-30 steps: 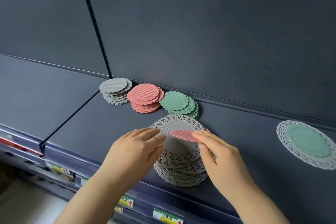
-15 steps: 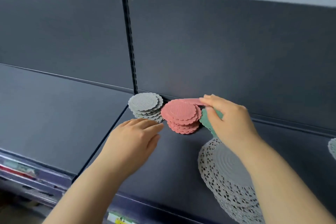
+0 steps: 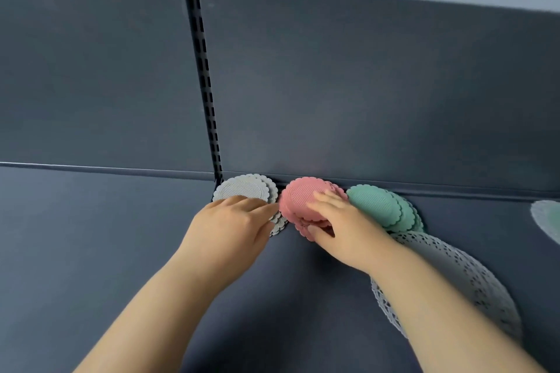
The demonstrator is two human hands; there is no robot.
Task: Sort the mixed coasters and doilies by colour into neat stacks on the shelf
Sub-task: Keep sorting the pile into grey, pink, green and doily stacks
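At the back of the shelf (image 3: 303, 297): three stacks of scalloped coasters are ranged side by side against the back panel (image 3: 363, 85), just right of the slotted upright (image 3: 206, 76).
Grey stack (image 3: 242, 191): set furthest left, at the foot of the upright; its front is partly covered by the left hand (image 3: 230, 230).
Pink stack (image 3: 303, 200): set in the middle, just beside the grey stack; its layers are slightly offset.
Green stack (image 3: 378, 206): set to the right of the pink stack and fanned towards the right; it is touched by neither of the hands.
Left hand: laid flat with fingers extended over the front of the grey stack; nothing is gripped.
Right hand (image 3: 342, 230): curved over the pink stack, with fingers laid on the top coaster and the thumb pressed against the front edge; the stack is held between them.
White doilies (image 3: 472, 275): a lace-edged pile is seen nearer the front of the shelf, below the green stack, partly hidden by the right forearm.
Right edge: a further pale green doily (image 3: 548, 218) is cut off by the frame; its detail cannot be determined.
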